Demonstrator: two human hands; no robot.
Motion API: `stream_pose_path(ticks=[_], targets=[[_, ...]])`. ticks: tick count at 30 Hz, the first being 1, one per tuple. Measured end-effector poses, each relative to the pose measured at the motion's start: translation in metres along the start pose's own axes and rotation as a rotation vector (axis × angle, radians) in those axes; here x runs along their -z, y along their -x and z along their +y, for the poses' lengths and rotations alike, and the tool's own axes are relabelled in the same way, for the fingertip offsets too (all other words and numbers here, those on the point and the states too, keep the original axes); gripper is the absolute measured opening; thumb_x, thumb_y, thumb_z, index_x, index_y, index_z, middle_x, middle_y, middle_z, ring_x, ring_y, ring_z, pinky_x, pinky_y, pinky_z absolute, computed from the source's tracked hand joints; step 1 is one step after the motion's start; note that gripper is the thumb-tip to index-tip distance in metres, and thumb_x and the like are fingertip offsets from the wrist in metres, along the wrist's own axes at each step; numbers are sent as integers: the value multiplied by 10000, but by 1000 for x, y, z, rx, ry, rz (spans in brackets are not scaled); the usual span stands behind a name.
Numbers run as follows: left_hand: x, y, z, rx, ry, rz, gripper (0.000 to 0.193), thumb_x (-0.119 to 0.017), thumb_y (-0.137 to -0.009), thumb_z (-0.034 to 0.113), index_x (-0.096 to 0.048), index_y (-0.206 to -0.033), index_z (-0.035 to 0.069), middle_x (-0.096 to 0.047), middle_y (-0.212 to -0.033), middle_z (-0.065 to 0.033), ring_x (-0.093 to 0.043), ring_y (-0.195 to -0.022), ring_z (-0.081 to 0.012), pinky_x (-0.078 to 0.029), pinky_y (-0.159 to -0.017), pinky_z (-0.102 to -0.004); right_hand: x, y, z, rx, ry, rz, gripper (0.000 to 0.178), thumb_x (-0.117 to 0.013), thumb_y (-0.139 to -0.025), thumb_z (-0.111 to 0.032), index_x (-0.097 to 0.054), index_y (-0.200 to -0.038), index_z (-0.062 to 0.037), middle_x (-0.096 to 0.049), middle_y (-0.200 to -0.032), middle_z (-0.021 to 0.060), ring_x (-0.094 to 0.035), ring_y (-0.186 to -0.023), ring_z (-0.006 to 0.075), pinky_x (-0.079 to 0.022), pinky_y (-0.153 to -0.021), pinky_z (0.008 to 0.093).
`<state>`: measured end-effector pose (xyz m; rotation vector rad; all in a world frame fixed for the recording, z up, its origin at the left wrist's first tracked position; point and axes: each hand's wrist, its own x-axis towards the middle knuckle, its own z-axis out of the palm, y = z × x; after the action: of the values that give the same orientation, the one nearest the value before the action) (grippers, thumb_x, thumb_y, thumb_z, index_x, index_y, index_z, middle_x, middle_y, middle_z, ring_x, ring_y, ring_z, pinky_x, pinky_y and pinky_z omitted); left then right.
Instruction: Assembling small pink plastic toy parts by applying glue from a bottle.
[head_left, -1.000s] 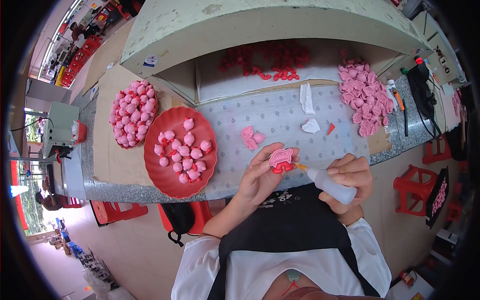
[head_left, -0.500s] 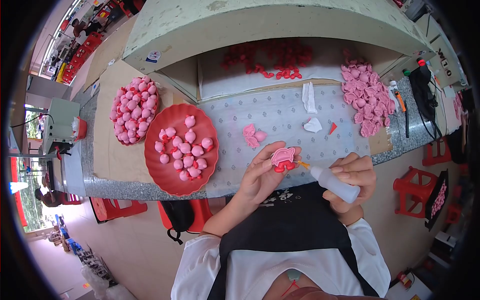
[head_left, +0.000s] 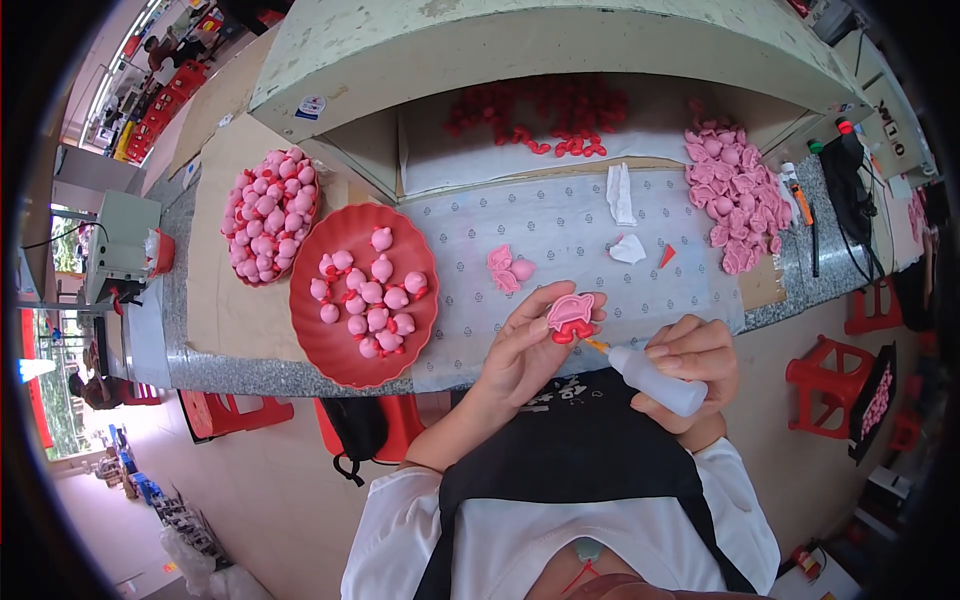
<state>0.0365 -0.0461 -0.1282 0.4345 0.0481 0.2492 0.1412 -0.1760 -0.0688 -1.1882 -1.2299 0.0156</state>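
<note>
Between its fingers and thumb, my left hand (head_left: 522, 345) holds a small pink and red moulded piece (head_left: 571, 316), the pink hollow part above the red one. A white translucent squeeze bottle (head_left: 658, 381) with a thin yellow-orange nozzle is gripped in my right hand (head_left: 700, 362). The nozzle tip points at the red part's lower right edge; whether it touches, I cannot tell. Just beyond my left hand, a few loose pink pieces (head_left: 508, 268) lie on the patterned white sheet (head_left: 450, 330).
A red scalloped plate (head_left: 345, 365) with several pink figures stands left, a heaped second dish (head_left: 270, 215) behind it. Pink parts (head_left: 735, 200) are piled at the right, red pieces (head_left: 580, 145) under the shelf (head_left: 560, 45). Paper scraps (head_left: 627, 249) and a cutter (head_left: 800, 203) lie nearby.
The bottle and my right hand have shifted slightly left and down, bringing the nozzle from beside the piece to its lower right. My left hand still holds the piece, almost in place.
</note>
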Motion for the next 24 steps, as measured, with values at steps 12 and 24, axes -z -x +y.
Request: stream_pose_path(ticks=[12, 24], targets=[[1, -1, 0, -4, 82, -52, 394, -496, -782, 165, -407, -1146, 43, -440, -1140, -194, -437, -1049, -257, -280, -929, -363, -4, 1, 1, -2, 29, 0, 387, -736, -605, -200, -457, -836, -66, -454, -777, 65, -474, -611, 137, -435, -544, 229], [-2, -1, 1, 12, 52, -53, 383, -489, -789, 160, -408, -1144, 39, -452, -1131, -185, -444, -1043, -243, -275, -928, -361, -7, -2, 1, -7, 60, -45, 398, -740, -597, -194, -466, -853, -60, -462, -781, 67, -489, -625, 141, -439, -566, 236]])
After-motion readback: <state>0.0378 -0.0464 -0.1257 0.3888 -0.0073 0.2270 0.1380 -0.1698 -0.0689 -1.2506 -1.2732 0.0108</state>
